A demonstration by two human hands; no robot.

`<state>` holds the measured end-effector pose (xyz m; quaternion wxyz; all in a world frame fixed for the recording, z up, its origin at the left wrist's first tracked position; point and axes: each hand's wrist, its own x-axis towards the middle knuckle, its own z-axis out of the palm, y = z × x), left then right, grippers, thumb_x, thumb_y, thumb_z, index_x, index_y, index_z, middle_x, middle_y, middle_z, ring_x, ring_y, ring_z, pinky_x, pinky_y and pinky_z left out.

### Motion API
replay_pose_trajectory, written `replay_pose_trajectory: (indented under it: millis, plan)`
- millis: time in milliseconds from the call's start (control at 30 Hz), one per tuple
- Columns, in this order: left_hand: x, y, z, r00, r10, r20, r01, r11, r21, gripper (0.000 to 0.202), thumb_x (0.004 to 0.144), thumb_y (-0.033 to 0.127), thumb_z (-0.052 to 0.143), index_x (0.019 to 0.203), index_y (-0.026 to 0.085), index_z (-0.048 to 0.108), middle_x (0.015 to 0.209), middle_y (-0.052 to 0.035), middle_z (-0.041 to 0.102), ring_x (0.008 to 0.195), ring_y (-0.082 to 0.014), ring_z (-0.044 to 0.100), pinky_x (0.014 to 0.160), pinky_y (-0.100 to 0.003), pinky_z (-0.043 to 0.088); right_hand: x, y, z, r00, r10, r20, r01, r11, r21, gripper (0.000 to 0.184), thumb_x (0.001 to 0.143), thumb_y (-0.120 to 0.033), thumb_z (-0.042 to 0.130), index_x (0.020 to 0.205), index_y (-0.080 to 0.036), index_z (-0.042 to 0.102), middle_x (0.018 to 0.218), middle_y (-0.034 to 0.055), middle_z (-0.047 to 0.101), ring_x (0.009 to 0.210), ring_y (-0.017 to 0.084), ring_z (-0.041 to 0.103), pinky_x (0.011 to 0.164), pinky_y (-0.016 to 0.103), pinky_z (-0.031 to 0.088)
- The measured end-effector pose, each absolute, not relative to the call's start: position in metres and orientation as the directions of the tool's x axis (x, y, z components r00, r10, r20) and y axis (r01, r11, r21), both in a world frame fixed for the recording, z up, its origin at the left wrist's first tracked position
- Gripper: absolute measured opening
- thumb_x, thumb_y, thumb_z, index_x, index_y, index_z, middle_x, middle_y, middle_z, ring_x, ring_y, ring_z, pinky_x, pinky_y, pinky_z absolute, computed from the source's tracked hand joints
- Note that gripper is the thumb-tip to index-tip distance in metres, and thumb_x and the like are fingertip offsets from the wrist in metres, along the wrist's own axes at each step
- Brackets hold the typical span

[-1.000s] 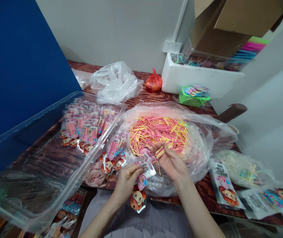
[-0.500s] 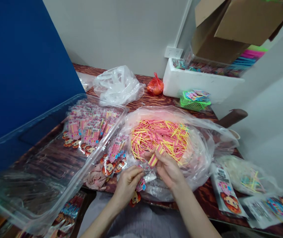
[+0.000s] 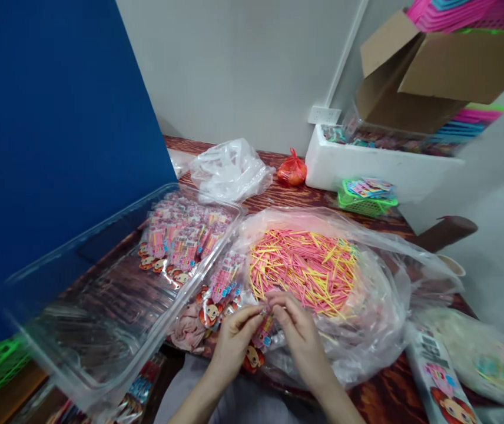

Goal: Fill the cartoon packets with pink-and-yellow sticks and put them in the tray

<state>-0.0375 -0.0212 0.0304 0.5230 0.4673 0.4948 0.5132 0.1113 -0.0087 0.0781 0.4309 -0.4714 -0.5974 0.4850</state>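
Note:
My left hand (image 3: 233,341) and my right hand (image 3: 298,337) meet at the near edge of the table, fingers pinched together on one small cartoon-printed packet (image 3: 258,347). The packet hangs between the two hands, its cartoon-face end pointing down. Just beyond my fingers lies a heap of pink and yellow sticks (image 3: 305,268) inside an open clear plastic bag (image 3: 380,300). A few finished packets (image 3: 219,294) lie to the left of the bag, next to my left hand.
A large clear plastic tub (image 3: 102,330) at the left holds several filled packets (image 3: 181,238). Behind are a crumpled clear bag (image 3: 229,171), a small red bag (image 3: 292,171), a white foam box (image 3: 380,168), a green basket (image 3: 364,200) and cardboard boxes (image 3: 437,70). More packets (image 3: 441,377) lie at the right.
My right hand has come back from the stick heap to my left hand, and both now pinch the packet. The camera has swung left and downward.

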Motion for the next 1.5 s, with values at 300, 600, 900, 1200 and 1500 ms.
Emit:
replay_pose_trajectory:
  millis: [300, 600, 900, 1200, 1500]
  plan:
    - [-0.051, -0.029, 0.024, 0.076, 0.978, -0.193, -0.269, 0.207, 0.941, 0.028, 0.078, 0.04, 0.071, 0.094, 0.017, 0.071, 0.092, -0.0043, 0.073, 0.088, -0.0195, 0.066, 0.08, -0.028, 0.051, 0.085, -0.028, 0.073, -0.164, 0.981, 0.106, 0.306, 0.153, -0.94, 0.013, 0.097, -0.025, 0.047, 0.104, -0.023, 0.058, 0.101, 0.003, 0.063, 0.096, 0.018, 0.06, 0.084, 0.028, 0.043]
    - [-0.075, -0.024, 0.031, -0.055, 0.984, -0.171, -0.16, 0.16, 0.974, 0.031, 0.075, 0.044, 0.072, 0.089, 0.017, 0.069, 0.083, -0.0017, 0.07, 0.077, -0.0167, 0.064, 0.072, -0.026, 0.051, 0.097, -0.027, 0.071, -0.206, 0.974, 0.092, 0.25, 0.143, -0.958, 0.031, 0.097, -0.032, 0.049, 0.128, -0.028, 0.052, 0.12, 0.0047, 0.063, 0.11, 0.019, 0.058, 0.095, 0.031, 0.043]
    - [-0.094, 0.044, 0.016, -0.248, 0.93, 0.271, 0.478, -0.126, 0.869, 0.023, 0.092, 0.036, 0.046, 0.092, 0.018, 0.062, 0.113, -0.0089, 0.063, 0.106, -0.0233, 0.059, 0.097, -0.038, 0.042, 0.17, 0.012, 0.02, 0.053, 0.984, 0.173, 0.96, -0.002, -0.282, 0.043, 0.089, -0.032, 0.056, 0.128, -0.012, 0.053, 0.124, 0.0188, 0.058, 0.118, 0.035, 0.046, 0.097, 0.047, 0.035]
    - [-0.09, 0.056, -0.005, -0.222, 0.884, 0.412, 0.663, -0.174, 0.729, 0.021, 0.094, 0.032, 0.043, 0.103, 0.02, 0.058, 0.115, -0.0103, 0.061, 0.112, -0.0257, 0.056, 0.1, -0.045, 0.043, 0.152, 0.017, 0.016, -0.021, 0.996, 0.086, 0.999, 0.025, -0.048, 0.048, 0.085, -0.023, 0.055, 0.131, -0.008, 0.052, 0.118, 0.0189, 0.061, 0.112, 0.033, 0.049, 0.095, 0.043, 0.032]
    - [-0.085, 0.033, 0.011, -0.134, 0.899, 0.416, 0.778, -0.165, 0.607, 0.049, 0.095, 0.034, 0.046, 0.14, 0.016, 0.042, 0.143, -0.0165, 0.049, 0.135, -0.03, 0.042, 0.112, -0.05, 0.033, 0.158, 0.027, 0.027, -0.006, 0.999, 0.033, 0.999, 0.005, 0.051, 0.028, 0.087, -0.016, 0.05, 0.111, -0.011, 0.063, 0.107, 0.0173, 0.063, 0.104, 0.031, 0.051, 0.086, 0.041, 0.033]
